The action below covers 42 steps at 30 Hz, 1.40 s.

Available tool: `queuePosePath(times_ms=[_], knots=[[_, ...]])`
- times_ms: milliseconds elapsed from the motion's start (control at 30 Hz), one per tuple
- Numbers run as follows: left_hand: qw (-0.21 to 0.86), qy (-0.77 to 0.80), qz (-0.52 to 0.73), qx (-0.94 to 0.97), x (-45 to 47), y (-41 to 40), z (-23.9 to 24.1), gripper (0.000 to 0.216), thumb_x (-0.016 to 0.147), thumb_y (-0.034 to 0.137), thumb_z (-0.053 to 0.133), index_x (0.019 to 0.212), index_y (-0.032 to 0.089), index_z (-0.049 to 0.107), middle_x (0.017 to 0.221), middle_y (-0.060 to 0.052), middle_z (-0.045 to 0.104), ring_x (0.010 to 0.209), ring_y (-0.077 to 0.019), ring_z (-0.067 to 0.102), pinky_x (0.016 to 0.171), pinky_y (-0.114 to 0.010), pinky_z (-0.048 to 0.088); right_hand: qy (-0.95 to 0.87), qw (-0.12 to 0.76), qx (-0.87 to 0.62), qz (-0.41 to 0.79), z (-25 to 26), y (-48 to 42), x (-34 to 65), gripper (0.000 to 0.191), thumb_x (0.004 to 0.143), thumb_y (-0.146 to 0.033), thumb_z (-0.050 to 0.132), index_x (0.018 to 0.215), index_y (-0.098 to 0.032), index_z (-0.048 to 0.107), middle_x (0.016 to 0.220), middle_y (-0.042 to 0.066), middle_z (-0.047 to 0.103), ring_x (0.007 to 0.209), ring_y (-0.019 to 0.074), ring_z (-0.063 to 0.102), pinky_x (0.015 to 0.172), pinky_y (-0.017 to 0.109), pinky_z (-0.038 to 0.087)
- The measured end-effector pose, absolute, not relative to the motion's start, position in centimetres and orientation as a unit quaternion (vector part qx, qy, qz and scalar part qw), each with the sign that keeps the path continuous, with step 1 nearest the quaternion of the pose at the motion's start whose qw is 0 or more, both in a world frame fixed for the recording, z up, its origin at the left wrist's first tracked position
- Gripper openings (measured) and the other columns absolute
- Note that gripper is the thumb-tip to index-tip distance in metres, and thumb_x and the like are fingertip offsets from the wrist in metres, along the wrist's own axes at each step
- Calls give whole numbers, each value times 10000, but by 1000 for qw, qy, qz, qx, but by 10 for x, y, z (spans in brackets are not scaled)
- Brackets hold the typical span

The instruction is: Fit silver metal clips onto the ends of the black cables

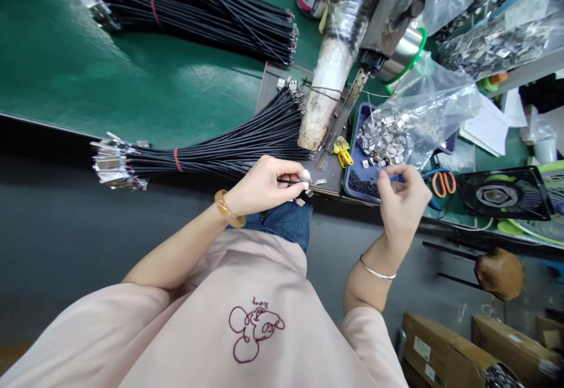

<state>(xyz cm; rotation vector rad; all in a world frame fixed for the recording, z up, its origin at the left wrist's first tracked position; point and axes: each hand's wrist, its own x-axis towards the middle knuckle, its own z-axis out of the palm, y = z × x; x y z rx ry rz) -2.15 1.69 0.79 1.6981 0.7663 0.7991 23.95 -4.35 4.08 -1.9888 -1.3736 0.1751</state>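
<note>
Left hand [268,185], frame centre, pinching a thin, black, straight cable [287,181]. Right hand [403,197], well apart at centre right, is curled by the blue tray [358,168]; whether it grasps anything cannot be told. Green tabletop [176,97] spreads across upper left, its front edge toward the person.

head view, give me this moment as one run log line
left hand: pinching black cable | right hand: by tray of metal connectors, grip unclear | banded cable bundle: beside left hand

Smooth plastic cables [211,154], shiny metal pieces [386,141]
</note>
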Motion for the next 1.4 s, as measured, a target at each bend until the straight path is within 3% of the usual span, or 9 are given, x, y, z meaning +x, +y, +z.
queuePosePath(times_ms=[133, 300, 367, 567, 833, 1033, 1200, 1300, 1400], knots=[[559, 346, 356, 664, -17, 15, 5, 93, 785, 160, 642, 742, 98, 695, 595, 1, 619, 528, -70, 513, 516, -173, 396, -504, 514, -676, 159, 37, -55, 208, 111, 857, -301, 686, 818, -214, 629, 801, 6, 700, 617, 107, 574, 547, 241, 397], [572, 351, 364, 646, -13, 15, 4, 45, 756, 124, 641, 713, 112, 641, 564, 28, 558, 505, -55, 466, 511, -166, 392, -518, 476, -647, 294, 15, -62, 167, 113, 859, -324, 723, 886, -215, 714, 822, -23, 702, 484, 43, 415, 458, 221, 304], [572, 352, 368, 643, -12, 15, 3, 57, 755, 125, 644, 703, 117, 624, 567, 33, 545, 513, -54, 462, 515, -164, 393, -524, 465, -655, 282, 6, -60, 157, 122, 891, -334, 696, 884, -215, 720, 776, -31, 698, 477, 46, 403, 471, 228, 307], [569, 346, 377, 643, -12, 13, 2, 91, 744, 108, 634, 668, 123, 586, 594, 35, 546, 547, -52, 471, 533, -156, 400, -555, 450, -655, 247, -1, -52, 146, 255, 984, -363, 562, 807, -210, 665, 743, -13, 700, 677, 120, 642, 664, 263, 489], [575, 342, 373, 643, -13, 13, 1, 90, 721, 90, 635, 670, 132, 574, 583, 41, 563, 514, -47, 485, 488, -142, 364, -571, 447, -647, 237, 6, -51, 146, 264, 987, -342, 568, 779, -205, 654, 702, -27, 671, 623, 101, 605, 619, 246, 460], [555, 341, 371, 662, -14, 14, 1, 116, 727, 97, 645, 646, 130, 569, 549, 57, 492, 503, -40, 412, 474, -148, 321, -573, 442, -649, 236, 4, -52, 146, 264, 988, -352, 571, 793, -201, 666, 707, -28, 670, 628, 98, 602, 601, 242, 437], [537, 335, 369, 681, -16, 15, 0, 109, 754, 116, 659, 654, 123, 616, 534, 51, 509, 497, -45, 419, 482, -160, 327, -608, 417, -659, 147, 3, -53, 143, 331, 953, -366, 629, 669, -196, 619, 608, -48, 580, 541, 78, 473, 568, 247, 383], [546, 333, 381, 668, -16, 13, 0, 80, 788, 186, 697, 776, 111, 726, 592, 16, 610, 530, -65, 484, 512, -173, 381, -576, 471, -658, 117, 6, -56, 146, 260, 935, -380, 642, 739, -210, 637, 576, -61, 524, 483, 74, 421, 494, 248, 326], [547, 352, 408, 641, -13, 10, 2, 123, 792, 210, 702, 814, 111, 770, 634, -7, 655, 550, -73, 495, 506, -179, 378, -506, 579, -633, 90, 12, -59, 150, 141, 967, -366, 547, 978, -241, 612, 566, -77, 502, 416, 83, 424, 426, 242, 303]])
